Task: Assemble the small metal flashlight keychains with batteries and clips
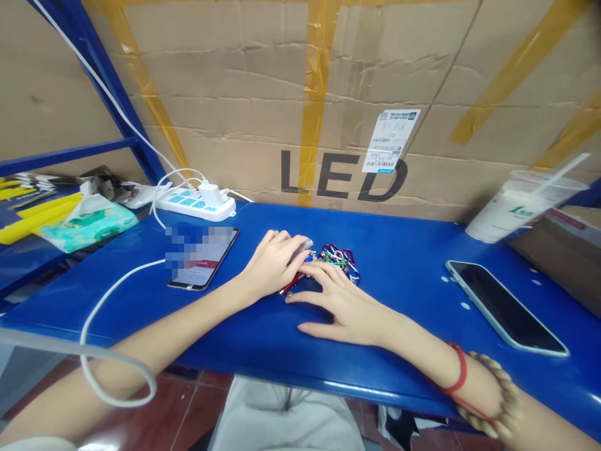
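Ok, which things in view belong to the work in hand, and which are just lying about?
Likely in the work:
pile of coloured clips
red piece by the left hand

Apparently lying about:
cabled phone
phone at right
cup with straw
power strip
green packet

1 head view, facing forward and down, table [399,263] close

Lol the little clips [334,254] look like shiny coloured metal, with smooth glossy blue tabletop [404,282] under them, slick white plastic power strip [195,203] to their left, and matt, creased cardboard carton [225,94] behind.
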Tool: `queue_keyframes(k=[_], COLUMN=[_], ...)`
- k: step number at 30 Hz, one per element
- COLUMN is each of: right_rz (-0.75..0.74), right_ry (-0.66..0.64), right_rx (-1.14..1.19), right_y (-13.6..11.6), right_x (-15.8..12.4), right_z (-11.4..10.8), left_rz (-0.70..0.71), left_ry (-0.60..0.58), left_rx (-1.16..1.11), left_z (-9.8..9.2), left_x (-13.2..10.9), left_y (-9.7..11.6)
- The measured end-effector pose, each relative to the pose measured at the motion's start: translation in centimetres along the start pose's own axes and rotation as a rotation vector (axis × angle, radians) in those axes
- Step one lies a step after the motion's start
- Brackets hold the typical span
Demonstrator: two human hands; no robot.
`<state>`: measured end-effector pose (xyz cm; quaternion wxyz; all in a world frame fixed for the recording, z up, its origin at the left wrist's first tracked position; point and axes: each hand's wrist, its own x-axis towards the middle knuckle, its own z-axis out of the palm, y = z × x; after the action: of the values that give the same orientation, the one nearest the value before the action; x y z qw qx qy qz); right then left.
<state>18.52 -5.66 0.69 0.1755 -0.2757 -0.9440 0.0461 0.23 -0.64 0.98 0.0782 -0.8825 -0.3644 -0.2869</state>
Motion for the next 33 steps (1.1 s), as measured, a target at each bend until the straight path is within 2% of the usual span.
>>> queue_keyframes(k=[8, 11, 15, 21, 24, 29, 31, 33], right_rz=[-0.005, 0.040, 0.106, 0.094, 0.073, 0.156, 0.152, 0.105], right_ry=[0.153, 0.192, 0.197, 0.176, 0.322, 0.759, 0.818, 0.806], right_rx=[-0.110, -0.120, -0.115, -0.101, -0.138, -0.168, -0.159, -0.133], right_y=[1.2, 1.6, 1.8, 2.0, 2.1, 1.9, 1.7, 1.6], right_x=[0.1, 0.0, -0.1, -0.1, 0.0, -0.1, -0.2, -0.2], right_z=[-0.2, -0.1, 0.0, 0.1, 0.0, -0.5, -0.6, -0.6], left_rz=[-0.009, -0.001, 0.007, 0.006, 0.008, 0.068, 0.149, 0.212], left_ry=[0.009, 0.003, -0.006, -0.002, -0.008, -0.045, -0.081, -0.103], left_rx=[0.028, 0.022, 0.016, 0.010, -0.003, -0.049, -0.082, -0.113], left_z=[-0.1, 0.0, 0.0, 0.0, -0.1, -0.2, -0.2, -0.2], left_x=[0.1, 0.1, 0.1, 0.1, 0.1, -0.1, -0.2, -0.3], left_y=[-0.1, -0.1, -0.1, -0.1, -0.1, 0.1, 0.3, 0.6])
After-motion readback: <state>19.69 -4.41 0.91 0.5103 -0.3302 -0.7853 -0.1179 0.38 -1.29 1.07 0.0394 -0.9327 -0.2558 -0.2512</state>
